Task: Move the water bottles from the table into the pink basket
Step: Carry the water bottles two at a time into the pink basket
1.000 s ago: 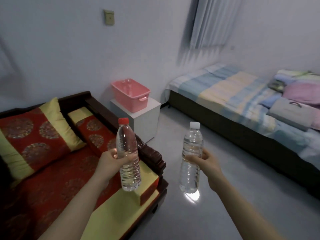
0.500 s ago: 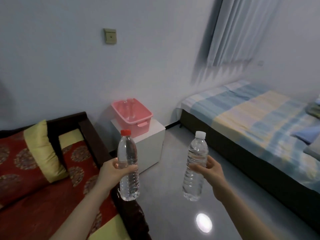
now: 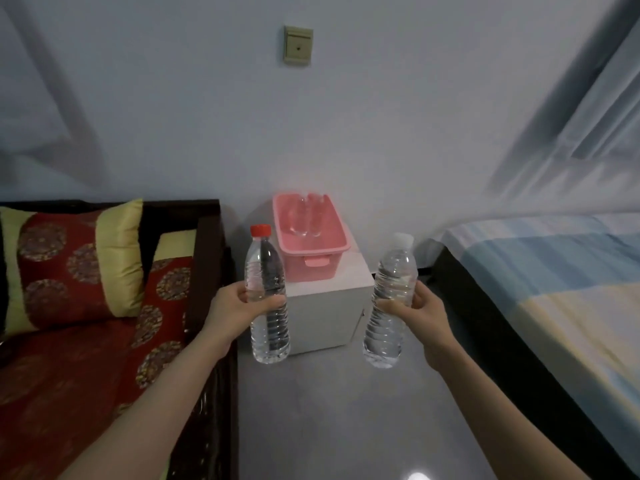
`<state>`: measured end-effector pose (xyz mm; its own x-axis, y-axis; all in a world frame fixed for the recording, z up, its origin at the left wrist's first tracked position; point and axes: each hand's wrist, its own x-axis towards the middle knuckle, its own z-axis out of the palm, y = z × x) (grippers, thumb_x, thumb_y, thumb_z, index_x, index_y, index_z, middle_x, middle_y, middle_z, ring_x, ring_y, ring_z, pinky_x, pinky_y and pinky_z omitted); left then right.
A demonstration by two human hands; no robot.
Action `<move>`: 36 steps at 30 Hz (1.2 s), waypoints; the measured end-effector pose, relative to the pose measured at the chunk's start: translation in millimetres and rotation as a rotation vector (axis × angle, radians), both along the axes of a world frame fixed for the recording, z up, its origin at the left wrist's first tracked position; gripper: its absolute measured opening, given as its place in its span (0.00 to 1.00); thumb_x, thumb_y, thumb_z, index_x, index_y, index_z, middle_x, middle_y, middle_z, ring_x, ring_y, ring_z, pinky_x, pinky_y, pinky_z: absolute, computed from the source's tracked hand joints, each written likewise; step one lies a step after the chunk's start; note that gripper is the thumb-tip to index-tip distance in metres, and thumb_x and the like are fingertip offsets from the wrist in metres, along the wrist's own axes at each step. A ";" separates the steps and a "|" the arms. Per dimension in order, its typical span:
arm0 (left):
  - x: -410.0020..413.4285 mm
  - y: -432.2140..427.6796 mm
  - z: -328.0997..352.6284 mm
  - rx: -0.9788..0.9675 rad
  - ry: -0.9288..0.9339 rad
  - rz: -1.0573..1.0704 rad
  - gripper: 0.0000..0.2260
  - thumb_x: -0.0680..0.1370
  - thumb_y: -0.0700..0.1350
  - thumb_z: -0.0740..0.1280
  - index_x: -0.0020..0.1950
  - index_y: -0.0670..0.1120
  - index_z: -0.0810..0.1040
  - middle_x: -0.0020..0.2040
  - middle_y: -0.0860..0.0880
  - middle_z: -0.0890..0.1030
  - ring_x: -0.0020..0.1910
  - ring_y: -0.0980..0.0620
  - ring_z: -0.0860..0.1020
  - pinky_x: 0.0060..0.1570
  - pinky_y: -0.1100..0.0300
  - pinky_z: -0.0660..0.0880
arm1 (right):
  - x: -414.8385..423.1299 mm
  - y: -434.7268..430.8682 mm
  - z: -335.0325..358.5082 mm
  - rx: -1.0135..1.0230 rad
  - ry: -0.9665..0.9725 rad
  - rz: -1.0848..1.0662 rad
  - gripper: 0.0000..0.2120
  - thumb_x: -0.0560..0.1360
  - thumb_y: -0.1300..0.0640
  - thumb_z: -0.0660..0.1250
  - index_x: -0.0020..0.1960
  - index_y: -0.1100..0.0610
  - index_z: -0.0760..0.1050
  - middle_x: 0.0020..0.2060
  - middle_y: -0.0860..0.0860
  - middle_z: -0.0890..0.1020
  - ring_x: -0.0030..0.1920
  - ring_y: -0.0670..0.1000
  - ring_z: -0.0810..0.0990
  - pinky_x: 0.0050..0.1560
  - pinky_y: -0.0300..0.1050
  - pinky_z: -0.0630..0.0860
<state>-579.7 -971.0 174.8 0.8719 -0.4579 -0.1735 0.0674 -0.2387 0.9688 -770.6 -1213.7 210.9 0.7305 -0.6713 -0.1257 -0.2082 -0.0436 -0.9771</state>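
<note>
My left hand (image 3: 232,311) grips a clear water bottle with a red cap (image 3: 265,292), held upright. In my right hand (image 3: 420,315) is a clear water bottle with a white cap (image 3: 391,299), tilted slightly to the right. Straight ahead, between and beyond the two bottles, the pink basket (image 3: 311,259) sits on a white cabinet (image 3: 329,306) against the wall. Two clear bottles (image 3: 306,216) lie inside the basket. Both hands are short of the basket, in front of the cabinet.
A dark wooden sofa (image 3: 207,237) with red and gold cushions (image 3: 69,265) stands at the left. A bed with a striped blue and yellow cover (image 3: 554,289) fills the right. Grey floor (image 3: 339,410) runs between them. A curtain (image 3: 588,116) hangs at the upper right.
The view has swung left and closer to the cabinet, so the basket now sits straight ahead and larger. Both hands still hold their bottles upright.
</note>
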 end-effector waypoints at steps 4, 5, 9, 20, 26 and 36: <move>31.7 -37.5 -2.5 0.023 -0.023 0.050 0.16 0.62 0.49 0.81 0.47 0.49 0.84 0.41 0.53 0.87 0.41 0.58 0.84 0.42 0.62 0.76 | 50.1 -42.6 -13.0 0.040 -0.023 0.017 0.21 0.64 0.65 0.78 0.55 0.55 0.80 0.44 0.50 0.87 0.44 0.48 0.86 0.41 0.37 0.79; 41.1 -47.5 -3.9 0.025 -0.026 0.060 0.15 0.63 0.48 0.81 0.47 0.49 0.84 0.41 0.53 0.87 0.41 0.58 0.84 0.41 0.63 0.76 | 63.7 -53.2 -16.6 0.048 -0.024 0.022 0.20 0.64 0.65 0.78 0.54 0.55 0.80 0.44 0.50 0.88 0.44 0.49 0.86 0.40 0.37 0.80; 95.4 -93.9 -15.3 0.037 -0.030 0.081 0.14 0.63 0.46 0.81 0.47 0.49 0.84 0.41 0.52 0.87 0.39 0.59 0.84 0.36 0.69 0.74 | 129.0 -99.3 -33.7 0.044 0.007 0.060 0.21 0.63 0.65 0.79 0.54 0.54 0.80 0.44 0.50 0.87 0.45 0.50 0.86 0.40 0.39 0.80; 235.8 -205.8 -36.0 0.064 0.010 0.142 0.14 0.64 0.47 0.80 0.46 0.53 0.83 0.45 0.53 0.86 0.42 0.58 0.84 0.41 0.64 0.75 | 293.8 -209.2 -59.4 0.054 0.075 0.134 0.22 0.60 0.59 0.80 0.51 0.48 0.78 0.49 0.54 0.85 0.49 0.54 0.85 0.50 0.50 0.82; 311.4 -257.9 -59.2 0.073 0.047 0.195 0.17 0.64 0.45 0.80 0.51 0.51 0.82 0.47 0.52 0.85 0.45 0.56 0.84 0.44 0.60 0.77 | 383.2 -250.5 -91.7 0.059 0.122 0.188 0.24 0.58 0.57 0.79 0.52 0.49 0.77 0.49 0.55 0.85 0.48 0.56 0.85 0.50 0.54 0.82; 401.9 -336.8 -142.2 0.091 0.097 0.345 0.26 0.63 0.45 0.80 0.58 0.47 0.77 0.51 0.46 0.84 0.49 0.47 0.83 0.52 0.46 0.80 | 491.6 -271.9 -185.5 0.070 0.142 0.055 0.23 0.62 0.60 0.79 0.53 0.47 0.74 0.46 0.45 0.84 0.45 0.44 0.84 0.43 0.38 0.80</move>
<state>-177.8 -1307.8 32.6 0.9499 -0.1183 -0.2893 0.2494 -0.2711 0.9297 -279.0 -1485.7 25.3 0.7374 -0.6168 -0.2752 -0.3437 0.0081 -0.9390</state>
